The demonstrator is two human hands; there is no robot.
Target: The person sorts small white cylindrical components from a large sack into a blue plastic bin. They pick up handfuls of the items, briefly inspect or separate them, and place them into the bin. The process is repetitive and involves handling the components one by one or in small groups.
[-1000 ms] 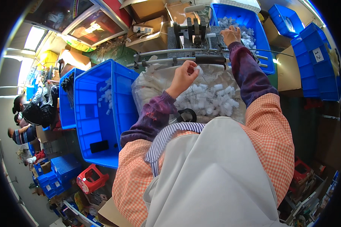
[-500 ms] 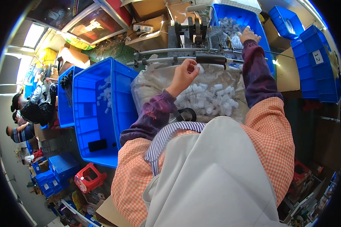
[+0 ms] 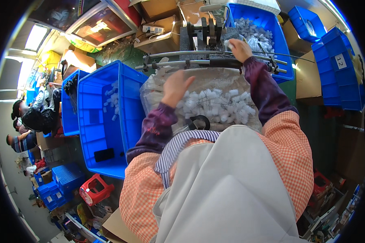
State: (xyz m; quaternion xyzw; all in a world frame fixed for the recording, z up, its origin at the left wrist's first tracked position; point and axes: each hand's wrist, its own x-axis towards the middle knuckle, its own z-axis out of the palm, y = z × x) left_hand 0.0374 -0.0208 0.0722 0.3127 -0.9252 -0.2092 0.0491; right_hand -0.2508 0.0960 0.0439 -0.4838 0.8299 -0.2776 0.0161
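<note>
Fingers: right hand [image 3: 240,49] pinches white piece [image 3: 228,43]; left hand [image 3: 176,87] loosely curled, empty.

Cluttered workbench [image 3: 121,54] (green-topped) with clear bag [image 3: 215,87] of white plastic parts [image 3: 219,107]

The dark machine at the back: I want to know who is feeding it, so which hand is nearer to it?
Right. The right hand is up against the dark machine, holding a small white piece. The left hand hangs lower, over the pile of white parts.
</note>
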